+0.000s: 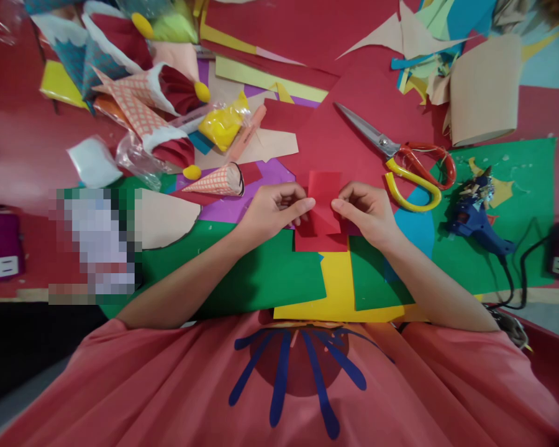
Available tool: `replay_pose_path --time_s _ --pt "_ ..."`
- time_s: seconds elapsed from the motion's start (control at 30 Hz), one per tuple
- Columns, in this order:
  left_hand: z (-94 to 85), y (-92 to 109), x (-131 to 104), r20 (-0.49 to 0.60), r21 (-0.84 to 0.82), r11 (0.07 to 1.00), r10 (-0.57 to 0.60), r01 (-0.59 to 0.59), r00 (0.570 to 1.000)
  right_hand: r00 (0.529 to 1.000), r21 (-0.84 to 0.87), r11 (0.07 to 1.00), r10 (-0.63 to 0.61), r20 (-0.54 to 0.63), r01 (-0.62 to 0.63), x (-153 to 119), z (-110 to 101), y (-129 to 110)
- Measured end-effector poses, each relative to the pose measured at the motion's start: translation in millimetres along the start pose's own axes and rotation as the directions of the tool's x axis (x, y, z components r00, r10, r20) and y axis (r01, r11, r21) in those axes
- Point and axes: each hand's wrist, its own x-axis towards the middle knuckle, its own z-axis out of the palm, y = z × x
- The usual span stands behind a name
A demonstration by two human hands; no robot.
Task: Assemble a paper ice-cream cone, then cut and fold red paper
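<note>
Head view: left hand [278, 208] and right hand [369, 211], loosely curled, pinch opposite edges of red paper [325, 192].

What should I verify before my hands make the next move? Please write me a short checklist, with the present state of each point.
1. Grip of the left hand: ok, pinching the left edge of the red paper.
2. Grip of the right hand: ok, pinching its right edge.
3. Red paper in one piece: cannot tell; more red shows below, perhaps a fold or a second piece.
4. Scissors apart from both hands: ok, tip pointing away from the body.
5. Glue gun cool: cannot tell.
6. Surface around the hands free of loose sheets: not ok; green sheet and purple sheet lie there.
</note>
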Motion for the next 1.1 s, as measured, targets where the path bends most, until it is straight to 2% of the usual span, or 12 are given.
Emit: replay_pose_path --time_s 0.3,0.67,0.8,0.97,1.1 --pt "-0.2 0.0 -0.9 -0.033 0.012 1.0 -0.006 0.007 0.999 0.998 -0.005 1.0 0.027 0.05 -0.027 0.7 -0.1 0.3" --pt "-0.8 -3.6 -0.3 -0.01 0.139 0.986 0.093 -0.091 0.996 0.986 -0.033 0.999 0.027 0.165 -0.022 -1.2 -0.9 -1.6" --pt "-0.8 -7.2 -1.5 0.013 0.164 0.981 0.099 -0.099 0.995 0.99 0.002 1.0 0.024 0.137 -0.024 -0.6 -1.2 -2.9" --pt "-0.4 -7.2 -3.2 0.056 0.294 0.943 0.147 -0.157 0.988 0.998 -0.003 1.0 0.014 0.065 -0.014 -0.7 0.5 -2.2" --pt "-0.6 -6.2 -3.2 0.083 0.316 0.933 0.151 -0.17 0.985 0.998 -0.005 1.0 0.012 0.058 -0.011 -0.9 1.0 -1.3"
